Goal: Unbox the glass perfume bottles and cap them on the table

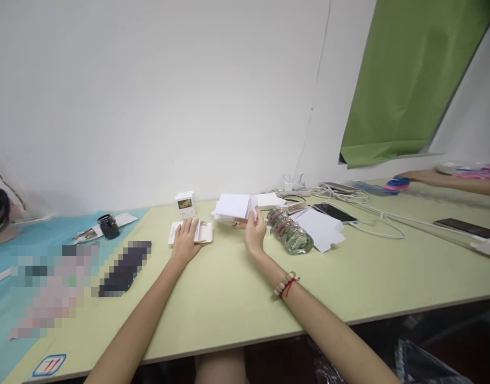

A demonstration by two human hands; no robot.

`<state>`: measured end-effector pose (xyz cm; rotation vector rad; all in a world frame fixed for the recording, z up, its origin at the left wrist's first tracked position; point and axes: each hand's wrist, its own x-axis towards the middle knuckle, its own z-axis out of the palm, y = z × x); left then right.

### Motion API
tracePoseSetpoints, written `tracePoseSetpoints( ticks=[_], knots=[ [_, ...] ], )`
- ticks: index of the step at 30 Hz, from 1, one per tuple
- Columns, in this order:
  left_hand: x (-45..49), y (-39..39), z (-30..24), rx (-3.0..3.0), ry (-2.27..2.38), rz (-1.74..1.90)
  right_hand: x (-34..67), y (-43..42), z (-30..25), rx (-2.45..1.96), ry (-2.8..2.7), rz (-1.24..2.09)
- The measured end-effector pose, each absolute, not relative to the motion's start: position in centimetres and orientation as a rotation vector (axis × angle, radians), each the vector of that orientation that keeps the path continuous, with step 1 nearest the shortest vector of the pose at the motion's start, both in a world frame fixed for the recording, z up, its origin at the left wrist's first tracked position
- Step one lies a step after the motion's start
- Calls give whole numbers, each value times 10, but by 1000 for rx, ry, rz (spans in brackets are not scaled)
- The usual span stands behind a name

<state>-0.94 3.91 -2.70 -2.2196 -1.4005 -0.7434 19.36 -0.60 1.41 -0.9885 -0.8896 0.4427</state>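
Note:
My left hand lies flat with fingers stretched out on a white tray insert on the pale green table. My right hand, with a bead bracelet at the wrist, pinches a white folded card or box piece and holds it just above the table. Behind the tray insert stands a small white cube box with a picture on its front. More white boxes lie behind the held piece.
A clear bottle with green contents lies on its side right of my right hand, beside white paper. Phones, cables and a power strip sit further right. Another person's hand reaches in at far right. A dark jar stands at left.

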Motion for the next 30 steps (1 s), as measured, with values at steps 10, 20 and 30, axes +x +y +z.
tracePoseSetpoints(
  ticks=[10,20,30],
  knots=[
    [-9,38,-26,-2229,-1409,-779,239,-5,29,-1085,-876,150],
    [-10,40,-25,-2303,-1437,-804,268,16,24,-1133,-758,256],
    [-11,40,-27,-2306,-1440,-792,252,20,13,-1094,-840,702]
  ],
)
